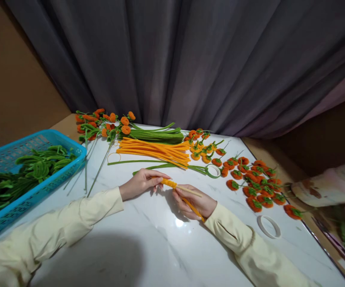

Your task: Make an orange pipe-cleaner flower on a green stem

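Between my hands is a thin wooden stick (192,192) with a yellow-orange pipe cleaner (169,183) coiled tightly round it. The fingers of my left hand (138,184) are pinched on the left end of the coil. My right hand (200,202) is closed on the loose tail of the pipe cleaner, which runs down across its palm to the wrist. The stick's bare end points right, over the right hand. Just beyond lie a bundle of orange pipe cleaners (151,150) and a green bundle (160,136). A few long green pipe cleaners (148,162) lie nearer my hands.
A blue basket (81,153) of green fuzzy leaves stands left. Orange flowers on stems (112,117) lie at the back left. Many small orange pumpkin-like pieces (254,187) cover the right side. Two tape rolls (268,227) are on the marble-patterned table (172,247). A curtain (160,59) hangs behind.
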Action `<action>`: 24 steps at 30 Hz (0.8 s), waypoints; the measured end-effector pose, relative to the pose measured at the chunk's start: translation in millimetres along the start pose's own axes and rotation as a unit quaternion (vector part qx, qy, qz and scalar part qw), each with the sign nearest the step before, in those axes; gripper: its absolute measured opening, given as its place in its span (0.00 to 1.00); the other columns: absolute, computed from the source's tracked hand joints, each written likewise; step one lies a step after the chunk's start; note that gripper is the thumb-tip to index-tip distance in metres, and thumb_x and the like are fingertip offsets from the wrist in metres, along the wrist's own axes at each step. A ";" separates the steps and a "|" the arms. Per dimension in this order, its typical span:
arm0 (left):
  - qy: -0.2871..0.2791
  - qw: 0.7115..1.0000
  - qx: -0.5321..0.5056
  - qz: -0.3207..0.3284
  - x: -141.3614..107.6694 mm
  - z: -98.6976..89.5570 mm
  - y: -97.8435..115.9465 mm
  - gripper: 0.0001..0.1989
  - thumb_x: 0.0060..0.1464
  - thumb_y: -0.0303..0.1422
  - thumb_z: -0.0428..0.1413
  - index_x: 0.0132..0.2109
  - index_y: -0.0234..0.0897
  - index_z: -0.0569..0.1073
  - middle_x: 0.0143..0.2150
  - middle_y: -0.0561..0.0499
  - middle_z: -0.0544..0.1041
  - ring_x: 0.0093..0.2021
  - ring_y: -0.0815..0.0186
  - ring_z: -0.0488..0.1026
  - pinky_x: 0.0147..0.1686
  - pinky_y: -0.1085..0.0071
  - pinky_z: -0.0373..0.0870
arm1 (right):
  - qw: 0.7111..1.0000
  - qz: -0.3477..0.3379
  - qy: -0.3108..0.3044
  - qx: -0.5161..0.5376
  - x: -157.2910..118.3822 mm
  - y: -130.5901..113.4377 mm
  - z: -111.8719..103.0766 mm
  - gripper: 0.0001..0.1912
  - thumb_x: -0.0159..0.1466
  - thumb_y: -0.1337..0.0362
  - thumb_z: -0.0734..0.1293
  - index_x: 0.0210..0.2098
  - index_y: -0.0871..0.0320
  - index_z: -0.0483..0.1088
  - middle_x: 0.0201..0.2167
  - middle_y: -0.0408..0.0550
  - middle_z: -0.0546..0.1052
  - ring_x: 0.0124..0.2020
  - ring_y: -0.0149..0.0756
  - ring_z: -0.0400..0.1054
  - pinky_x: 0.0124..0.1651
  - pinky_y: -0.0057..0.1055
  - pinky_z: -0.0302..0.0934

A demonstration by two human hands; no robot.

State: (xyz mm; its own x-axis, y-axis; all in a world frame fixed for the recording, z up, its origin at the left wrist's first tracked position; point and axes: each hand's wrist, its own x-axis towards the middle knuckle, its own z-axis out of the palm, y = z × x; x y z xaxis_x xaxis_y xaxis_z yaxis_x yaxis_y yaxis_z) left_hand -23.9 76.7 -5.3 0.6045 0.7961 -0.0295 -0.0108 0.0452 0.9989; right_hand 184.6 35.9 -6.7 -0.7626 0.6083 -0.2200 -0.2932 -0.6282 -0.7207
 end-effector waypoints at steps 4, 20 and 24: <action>0.032 0.997 0.061 0.032 -2.4 3.2 0.1 0.17 0.53 0.39 0.54 0.44 0.30 0.76 0.28 0.48 0.74 0.21 0.74 0.64 0.21 0.78 0.64 | 1.000 0.008 0.007 0.002 1.1 0.8 0.3 0.13 0.63 0.57 0.63 0.29 0.62 0.61 0.12 0.38 0.64 0.06 0.22 0.46 0.05 0.17 0.44; 0.080 0.922 0.254 0.281 -8.4 13.1 -0.1 0.12 0.56 0.27 0.50 0.43 0.34 0.76 0.29 0.48 0.75 0.28 0.69 0.67 0.29 0.73 0.67 | 0.999 0.008 0.035 -0.015 4.3 2.2 1.8 0.12 0.60 0.60 0.65 0.28 0.61 0.59 0.12 0.36 0.63 0.06 0.22 0.49 0.06 0.17 0.41; 0.068 0.976 0.158 0.134 -8.8 14.6 -1.6 0.13 0.57 0.34 0.50 0.40 0.31 0.76 0.29 0.48 0.72 0.22 0.74 0.65 0.22 0.77 0.65 | 0.999 -0.016 0.036 -0.017 4.7 1.8 1.0 0.12 0.60 0.60 0.65 0.29 0.60 0.59 0.13 0.36 0.63 0.06 0.21 0.50 0.06 0.17 0.39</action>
State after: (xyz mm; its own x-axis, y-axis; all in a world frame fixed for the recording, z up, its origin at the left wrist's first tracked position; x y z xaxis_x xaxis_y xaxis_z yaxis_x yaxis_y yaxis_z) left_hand -17.6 60.8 -6.0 0.5020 0.8273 0.2520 0.1055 -0.3478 0.9316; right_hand 180.0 37.1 -8.4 -0.7096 0.6619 -0.2415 -0.2968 -0.5917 -0.7496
